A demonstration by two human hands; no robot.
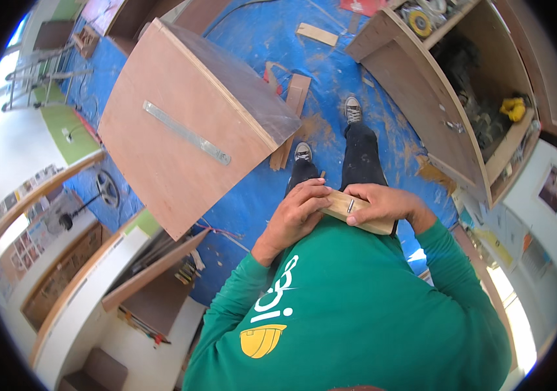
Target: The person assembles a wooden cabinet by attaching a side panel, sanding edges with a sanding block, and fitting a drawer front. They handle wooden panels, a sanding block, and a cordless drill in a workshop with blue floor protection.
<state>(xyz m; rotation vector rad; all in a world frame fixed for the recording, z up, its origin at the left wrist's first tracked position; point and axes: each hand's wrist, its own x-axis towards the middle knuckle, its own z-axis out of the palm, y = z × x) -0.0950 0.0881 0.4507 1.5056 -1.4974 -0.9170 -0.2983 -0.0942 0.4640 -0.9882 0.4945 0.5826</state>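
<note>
Close to my body I hold a pale wooden block (340, 203) with a short metal pin or blade edge standing out of its face. My left hand (300, 215) is closed round its left end, and a small stub of wood shows above those fingers. At the right end my right hand (386, 203) grips the block, its thumb lying near the metal piece. The undersides of the fingers and the block's lower side are hidden. Left of my hands stands a large plywood box (180, 130) with a metal ruler (187, 132) lying on its top.
Blue sheeting (239, 215) dusted with sawdust covers the floor. Wood strips (296, 98) lie beside the box, and a board offcut (317, 34) lies farther off. At right stands an open wooden cabinet (415, 85) holding tools and a yellow item (513, 109). A railing (37, 189) runs along the left.
</note>
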